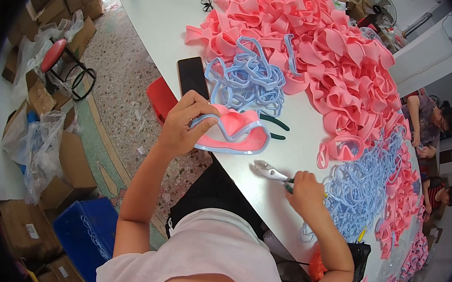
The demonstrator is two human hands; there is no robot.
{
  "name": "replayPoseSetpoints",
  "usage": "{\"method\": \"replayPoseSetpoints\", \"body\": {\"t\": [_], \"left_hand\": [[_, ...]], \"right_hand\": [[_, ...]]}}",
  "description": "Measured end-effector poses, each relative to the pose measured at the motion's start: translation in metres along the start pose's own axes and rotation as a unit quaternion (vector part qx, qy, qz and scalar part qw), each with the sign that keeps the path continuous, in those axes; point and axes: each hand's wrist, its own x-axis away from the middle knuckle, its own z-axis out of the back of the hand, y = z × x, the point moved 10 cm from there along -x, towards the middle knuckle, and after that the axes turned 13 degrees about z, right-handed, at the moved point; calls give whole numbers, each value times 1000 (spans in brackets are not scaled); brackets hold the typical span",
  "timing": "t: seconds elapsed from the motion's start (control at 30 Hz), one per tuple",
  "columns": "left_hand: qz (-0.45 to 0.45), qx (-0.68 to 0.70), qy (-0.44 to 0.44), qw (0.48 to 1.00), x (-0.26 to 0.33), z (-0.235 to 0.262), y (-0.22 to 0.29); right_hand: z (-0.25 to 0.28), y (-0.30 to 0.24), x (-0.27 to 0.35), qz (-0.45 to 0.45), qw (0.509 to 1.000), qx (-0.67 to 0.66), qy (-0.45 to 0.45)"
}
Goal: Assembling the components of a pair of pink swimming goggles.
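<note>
My left hand (184, 124) is closed on a pink, soft swim-mask skirt with a glossy light-blue rim (259, 148), held above the table's near edge. Its thumb and fingers pinch the left end. In my right hand (307, 195) are pliers (269, 170) with a metal head and dark green grips; the head points left toward the table edge, apart from the mask piece. Two green handles (277, 124) of another tool stick out behind the mask piece, their other end hidden. Just beyond lies a small heap of light-blue rim frames (250, 80).
A large pile of pink skirts (336, 51) covers the far table. To the right lies a heap of thin blue rims (354, 194). A black phone (192, 77) lies by the left edge. A red stool (159, 98), blue crate (86, 234) and cartons stand left. Other people sit at right.
</note>
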Motion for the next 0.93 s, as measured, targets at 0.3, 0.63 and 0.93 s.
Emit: {"method": "replayPoseSetpoints", "body": {"t": [0.3,0.63,0.93], "left_hand": [[-71,28,-136,988,3,-22,36],[-141,23,-211,967,4,-56,64],[-47,212,-199,956,-15,-70,40]], "right_hand": [[50,-4,-19,13,941,-247,231],[107,-46,-60,151,871,-420,206],[60,-66,-61,145,297,-944,15]]}}
